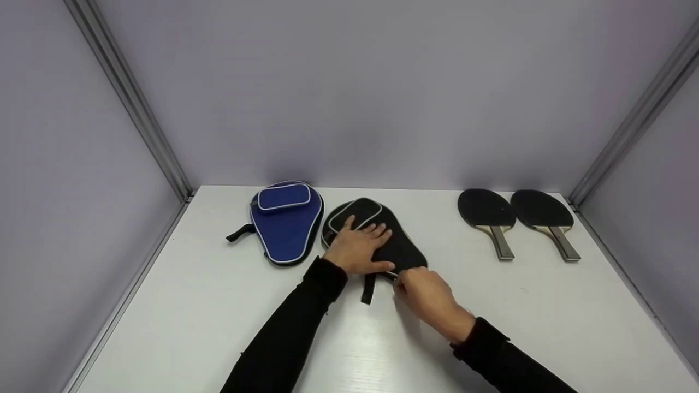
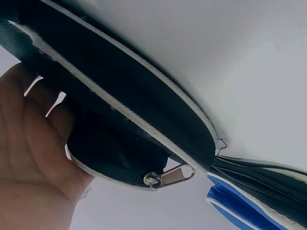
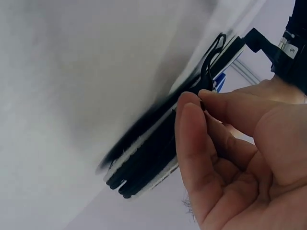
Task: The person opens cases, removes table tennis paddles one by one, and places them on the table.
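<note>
A black table tennis bat case (image 1: 403, 245) with white piping lies slanted on the white table, its narrow end toward my right hand. Flat on its front, by the small pocket, my left hand (image 1: 357, 250) rests with fingers spread. My right hand (image 1: 431, 295) is at the narrow end, where thumb and forefinger pinch the case's zipper pull (image 3: 201, 103), mostly hidden by the fingertips. Zipper teeth show along the case's side in the right wrist view. A metal pull (image 2: 175, 177) hangs from the pocket in the left wrist view. A black strap (image 1: 369, 289) sticks out between the hands.
Left of the black case lies a blue bat case (image 1: 286, 232) with white piping and a black strap (image 1: 240, 232). Two black table tennis bats (image 1: 486, 210) (image 1: 541, 210) lie side by side at the back right. Grey walls (image 1: 349, 109) enclose the table's back and sides.
</note>
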{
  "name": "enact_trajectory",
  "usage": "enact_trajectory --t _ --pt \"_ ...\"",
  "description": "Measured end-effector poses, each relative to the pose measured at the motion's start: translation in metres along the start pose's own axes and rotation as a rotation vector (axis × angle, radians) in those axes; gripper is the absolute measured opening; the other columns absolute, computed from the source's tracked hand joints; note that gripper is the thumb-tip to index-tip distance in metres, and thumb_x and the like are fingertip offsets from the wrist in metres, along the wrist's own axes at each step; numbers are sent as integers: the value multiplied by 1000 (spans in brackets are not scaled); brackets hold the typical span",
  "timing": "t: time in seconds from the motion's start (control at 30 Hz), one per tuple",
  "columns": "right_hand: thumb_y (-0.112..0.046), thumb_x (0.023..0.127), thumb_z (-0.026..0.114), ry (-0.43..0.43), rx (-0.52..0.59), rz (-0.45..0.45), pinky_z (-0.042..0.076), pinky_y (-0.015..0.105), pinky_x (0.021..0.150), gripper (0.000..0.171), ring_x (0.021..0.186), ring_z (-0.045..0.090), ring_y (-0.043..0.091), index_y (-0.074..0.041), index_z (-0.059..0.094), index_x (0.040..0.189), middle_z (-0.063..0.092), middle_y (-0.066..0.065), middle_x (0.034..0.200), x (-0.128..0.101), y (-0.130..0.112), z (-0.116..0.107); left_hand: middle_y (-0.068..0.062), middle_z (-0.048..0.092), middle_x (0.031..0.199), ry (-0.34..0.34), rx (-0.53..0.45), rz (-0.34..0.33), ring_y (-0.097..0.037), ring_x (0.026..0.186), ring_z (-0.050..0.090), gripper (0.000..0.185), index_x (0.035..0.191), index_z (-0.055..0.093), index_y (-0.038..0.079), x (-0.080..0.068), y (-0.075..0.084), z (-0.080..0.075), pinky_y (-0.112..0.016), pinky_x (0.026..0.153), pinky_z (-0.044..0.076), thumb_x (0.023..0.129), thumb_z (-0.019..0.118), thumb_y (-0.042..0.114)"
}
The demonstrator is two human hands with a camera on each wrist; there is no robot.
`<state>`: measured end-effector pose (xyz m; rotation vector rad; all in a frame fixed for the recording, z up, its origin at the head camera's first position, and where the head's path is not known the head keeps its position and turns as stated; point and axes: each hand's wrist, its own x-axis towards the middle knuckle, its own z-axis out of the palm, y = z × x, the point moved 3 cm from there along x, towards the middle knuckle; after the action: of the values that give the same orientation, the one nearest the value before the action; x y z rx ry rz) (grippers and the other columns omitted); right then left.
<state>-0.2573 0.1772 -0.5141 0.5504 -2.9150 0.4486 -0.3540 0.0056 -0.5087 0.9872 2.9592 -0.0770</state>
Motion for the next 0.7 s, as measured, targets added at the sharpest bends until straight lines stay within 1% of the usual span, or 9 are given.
enact_trajectory --t 0.07,0.2,0.3,0.4,0.5,0.57,0.7 --pt "-1 99 88 -20 21 8 55 35 56 19 61 62 13 -7 83 82 76 4 73 1 3 -4 2 40 192 -10 0 7 -22 179 42 89 185 38 27 0 0 -1 -67 152 21 114 54 78" --pt "-15 106 86 -51 101 19 47 30 56 29 60 56 9 -12 79 78 69 -4 69 5 14 -19 2 37 193 -39 9 30 -23 180 40 89 186 36 28 -1 -1 -2 -67 152 20 115 52 78" --pt "-23 111 82 -56 152 -3 45 28 57 34 61 54 7 -15 78 78 67 -7 70 8 24 -32 3 35 194 -57 24 62 -22 180 38 90 187 34 28 -3 -1 -3 -66 152 19 115 51 79" --pt "-25 114 79 -40 156 -43 53 31 62 28 68 61 6 -14 83 88 74 -4 78 10 35 -43 4 34 194 -62 33 106 -22 181 38 91 187 34 27 -7 0 -3 -66 152 18 114 51 80" --pt "-26 114 78 -30 154 -77 61 36 70 21 78 69 8 -14 86 98 79 -3 89 12 47 -49 3 34 194 -62 24 156 -21 180 38 92 186 35 27 -13 0 -3 -67 152 18 114 54 79" --pt "-26 114 79 -30 149 -90 65 40 75 18 84 75 11 -14 87 104 81 -3 94 13 55 -49 3 35 193 -65 10 188 -21 180 38 92 186 35 27 -17 -1 -2 -67 152 17 113 56 79" --pt "-24 113 80 -32 119 -104 68 46 82 12 95 81 18 -15 87 110 85 -2 101 13 71 -45 4 35 194 -78 -24 252 -20 181 38 92 186 36 28 -26 -3 0 -67 153 13 112 60 77"
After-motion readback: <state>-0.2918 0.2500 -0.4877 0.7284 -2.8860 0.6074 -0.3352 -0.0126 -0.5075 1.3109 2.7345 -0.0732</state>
